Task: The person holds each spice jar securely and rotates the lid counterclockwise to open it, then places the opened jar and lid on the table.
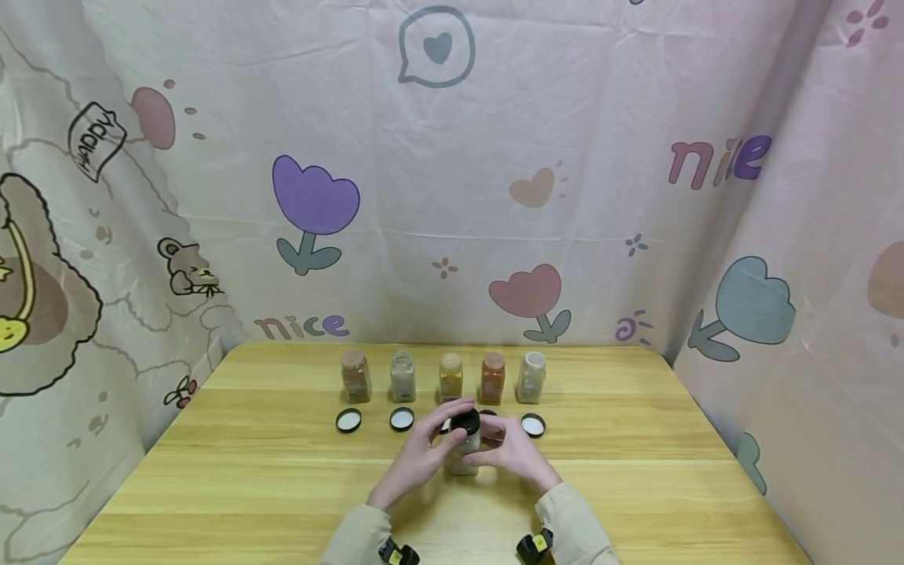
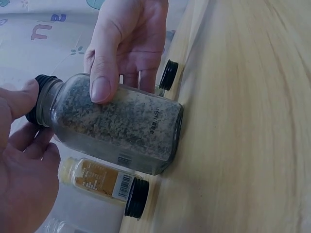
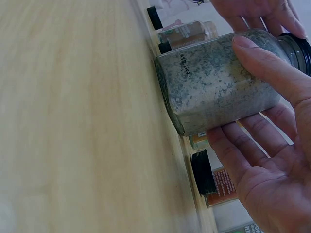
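A clear square spice jar with grey-green flakes inside stands upright on the table, between both hands. Its black lid sits on the jar's mouth. My left hand grips this lid, thumb on the near side and fingers round the far side. Lower down, my right hand holds the glass body between thumb and fingers. From the right wrist, the thumb lies along the front of the jar, with the fingers beneath. Small dark print shows near the jar's base in the left wrist view.
Along the back of the wooden table stand several lidless spice jars, among them a brown one, a yellow one and a white one. Black lids lie before them, white insides up; the hands partly hide some. Printed cloth hangs behind.
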Demonstrator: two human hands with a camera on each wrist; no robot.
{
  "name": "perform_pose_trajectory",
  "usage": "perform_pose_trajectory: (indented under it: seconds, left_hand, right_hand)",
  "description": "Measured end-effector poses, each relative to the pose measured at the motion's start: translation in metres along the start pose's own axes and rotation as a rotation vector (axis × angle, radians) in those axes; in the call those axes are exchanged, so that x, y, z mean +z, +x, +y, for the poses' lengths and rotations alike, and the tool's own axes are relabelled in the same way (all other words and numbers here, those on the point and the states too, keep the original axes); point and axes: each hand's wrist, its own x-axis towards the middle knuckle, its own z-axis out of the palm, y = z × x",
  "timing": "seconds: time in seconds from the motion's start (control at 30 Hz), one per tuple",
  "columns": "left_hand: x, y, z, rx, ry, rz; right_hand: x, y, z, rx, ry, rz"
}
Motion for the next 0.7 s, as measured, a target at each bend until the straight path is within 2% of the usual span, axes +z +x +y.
perform_pose_trajectory:
  seconds: [0.2, 0.37, 0.5, 0.7]
  left_hand:
    - [0.0038, 0.0017, 0.0021, -0.023, 0.001, 0.039]
    - [0.0074, 0.0018, 0.0028, -0.025, 0.043, 0.069]
    - [0.0057, 0.0001, 0.0009, -0.016, 0.046, 0.042]
    - [0.0005, -0.0008, -0.0001, -0.021, -0.018, -0.016]
  right_hand:
    - [0.0003, -0.0004, -0.0006, 0.004, 0.019, 0.0]
    - [0.0005, 0.0002, 0.0, 0.0, 0.013, 0.003]
    - [0.0007, 0.0003, 0.0006, 0.01, 0.024, -0.002]
    - [0.0005, 0.0002, 0.0012, 0.008, 0.016, -0.002]
